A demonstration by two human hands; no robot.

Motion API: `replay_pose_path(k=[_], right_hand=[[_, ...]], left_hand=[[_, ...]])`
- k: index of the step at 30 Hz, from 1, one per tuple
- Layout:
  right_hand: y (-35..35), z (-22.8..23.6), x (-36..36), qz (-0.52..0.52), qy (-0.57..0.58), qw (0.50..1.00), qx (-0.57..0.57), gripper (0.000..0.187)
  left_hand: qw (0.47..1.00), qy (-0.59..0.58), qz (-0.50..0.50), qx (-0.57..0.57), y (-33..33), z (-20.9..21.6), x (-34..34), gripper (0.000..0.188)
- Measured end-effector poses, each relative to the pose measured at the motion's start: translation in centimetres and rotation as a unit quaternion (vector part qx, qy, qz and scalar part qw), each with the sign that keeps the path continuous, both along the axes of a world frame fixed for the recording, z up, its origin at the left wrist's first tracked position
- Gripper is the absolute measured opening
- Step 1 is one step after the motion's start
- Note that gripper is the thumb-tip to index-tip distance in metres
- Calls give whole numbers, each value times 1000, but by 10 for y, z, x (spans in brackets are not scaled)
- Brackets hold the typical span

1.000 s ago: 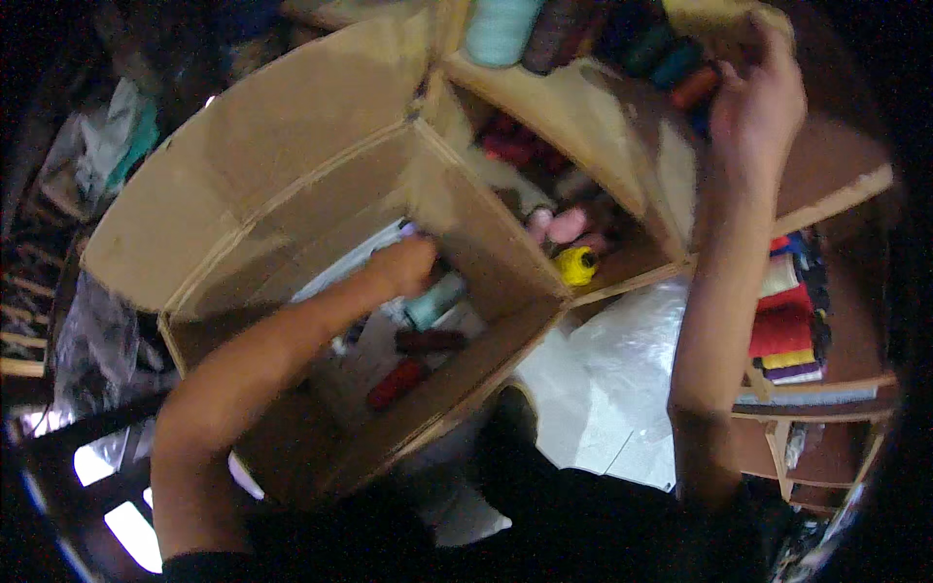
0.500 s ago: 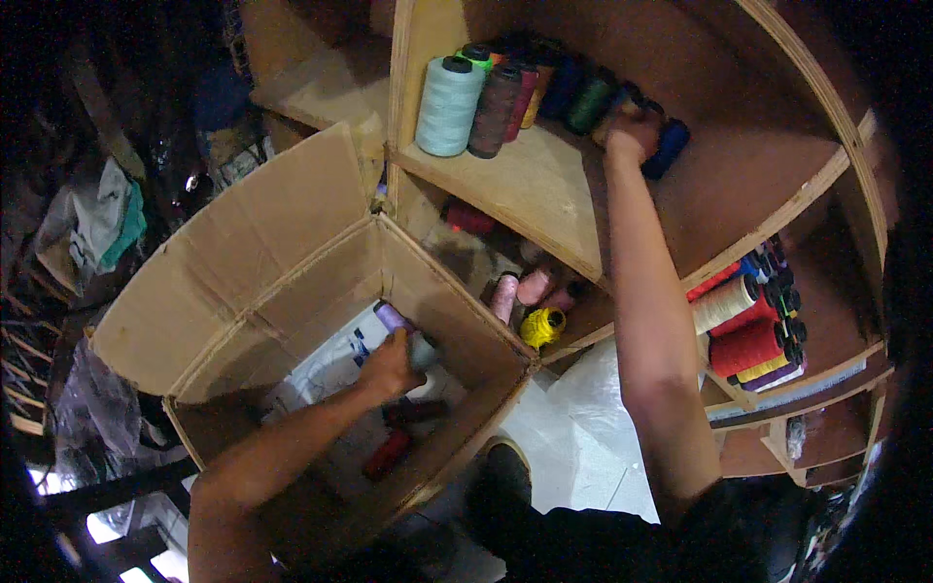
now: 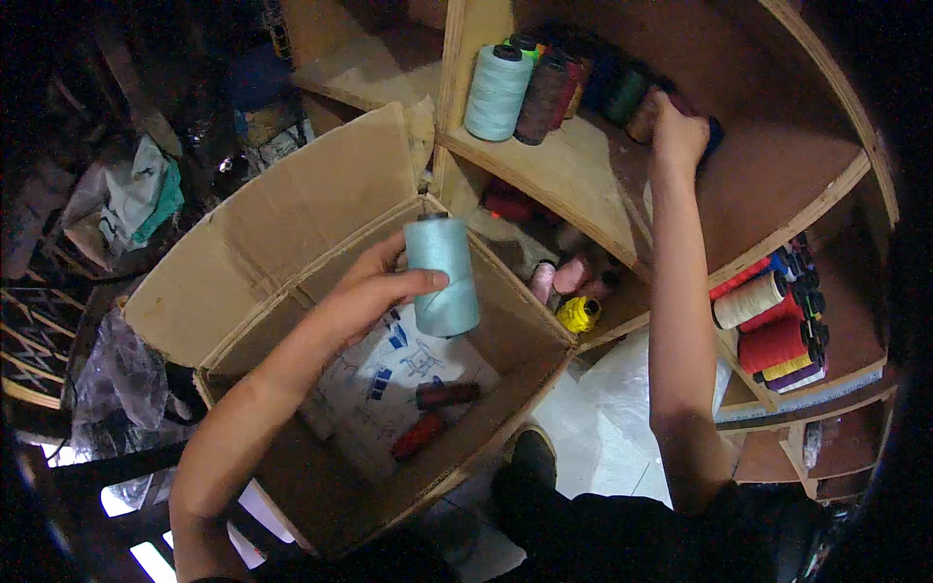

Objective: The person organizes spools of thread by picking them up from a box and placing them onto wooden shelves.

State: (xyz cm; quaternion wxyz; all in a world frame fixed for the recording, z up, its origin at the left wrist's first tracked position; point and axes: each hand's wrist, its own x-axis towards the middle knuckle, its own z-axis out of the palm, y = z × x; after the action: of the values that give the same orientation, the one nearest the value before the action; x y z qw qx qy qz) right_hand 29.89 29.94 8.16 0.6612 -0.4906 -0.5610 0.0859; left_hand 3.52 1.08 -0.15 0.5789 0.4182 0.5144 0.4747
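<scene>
Wooden shelving [image 3: 471, 24] beside open cardboard box [image 3: 510, 335]. Left hand [image 3: 374, 290] clamped on pale-blue thread spool [image 3: 452, 299] — held over box, slightly tilted. Right hand [image 3: 680, 134] at dark spools [image 3: 625, 95] on upper shelf [image 3: 591, 155] — cannot tell whether gripping one. Red spool [image 3: 418, 436] lies in box.

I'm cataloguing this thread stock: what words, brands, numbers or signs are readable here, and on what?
None can be read.
White surface inside the cardboard box: blue printed marks, too small and blurred to read.
Pale blue spool in the left hand: no lettering visible.
</scene>
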Motion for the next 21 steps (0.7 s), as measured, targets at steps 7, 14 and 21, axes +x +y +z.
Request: replay_pose_path(k=[7,14,21], right_hand=[[-226,-24,-73,396,-235,888,-10,29],[-245,-44,-88,358,-178,917,11,27],[-239,-51,-85,419,-100,901,-52,15]], left_hand=[[993,-68,73,55,-12,31,0,70],[989,-86,81,91,-12,43,6,70],[988,-40,107,106,-7,31,-1,70]])
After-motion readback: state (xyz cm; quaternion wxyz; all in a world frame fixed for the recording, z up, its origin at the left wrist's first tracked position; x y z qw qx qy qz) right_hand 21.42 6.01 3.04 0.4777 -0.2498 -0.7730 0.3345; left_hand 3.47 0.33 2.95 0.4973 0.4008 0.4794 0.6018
